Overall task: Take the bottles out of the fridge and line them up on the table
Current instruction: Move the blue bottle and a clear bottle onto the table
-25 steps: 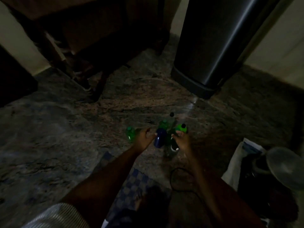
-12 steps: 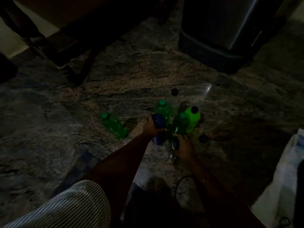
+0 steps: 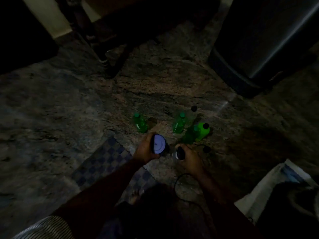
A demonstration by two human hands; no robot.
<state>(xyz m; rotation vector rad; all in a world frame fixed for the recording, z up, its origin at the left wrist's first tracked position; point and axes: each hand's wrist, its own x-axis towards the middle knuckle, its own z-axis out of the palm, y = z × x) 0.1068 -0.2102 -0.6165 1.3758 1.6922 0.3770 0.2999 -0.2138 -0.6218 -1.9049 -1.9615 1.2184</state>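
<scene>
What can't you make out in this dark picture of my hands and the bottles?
Head view:
- Dark-capped bottle: body hidden under the right hand.
- Blue bottle: sides covered by the left hand, label unreadable.
- Small dark round object: too dim to identify.
- Dark appliance: cut off by the top right edge.

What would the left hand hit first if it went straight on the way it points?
Probably the middle green bottle, standing just beyond the left hand and the blue bottle it grips; height is hard to judge in this dim view.
</scene>
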